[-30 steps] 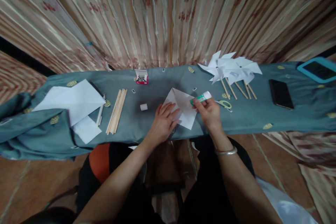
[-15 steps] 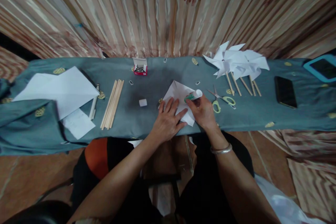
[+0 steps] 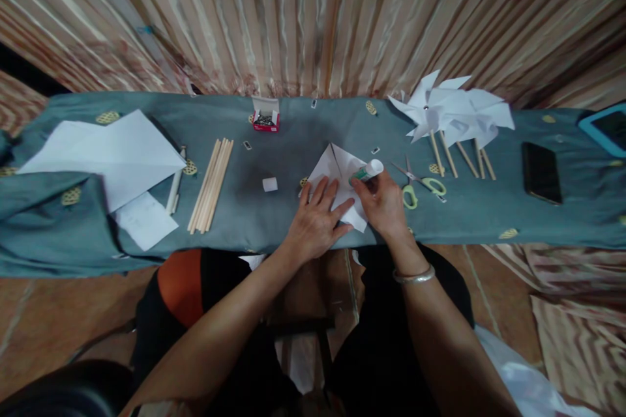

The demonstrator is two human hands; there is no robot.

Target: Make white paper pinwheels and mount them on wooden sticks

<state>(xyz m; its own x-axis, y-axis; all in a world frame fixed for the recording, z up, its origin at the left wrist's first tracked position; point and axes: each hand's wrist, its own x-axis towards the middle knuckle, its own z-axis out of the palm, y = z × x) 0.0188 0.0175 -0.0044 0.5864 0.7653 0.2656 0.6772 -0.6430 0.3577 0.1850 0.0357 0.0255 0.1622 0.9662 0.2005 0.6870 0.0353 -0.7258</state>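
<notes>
Since a second ago my right hand (image 3: 384,205) has brought the glue stick (image 3: 366,172) down onto the folded paper (image 3: 342,176) mid-counter, its grip closed around the tube. I see my left hand (image 3: 317,225) lying open, fingers spread flat, pressing the paper's near edge.

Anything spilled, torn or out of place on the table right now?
Nothing looks spilled or torn. The left hand presses the folded paper flat while the right hand holds the glue stick on it. Only the tablecloth is rumpled at the left end; the sticks lie bundled.
</notes>
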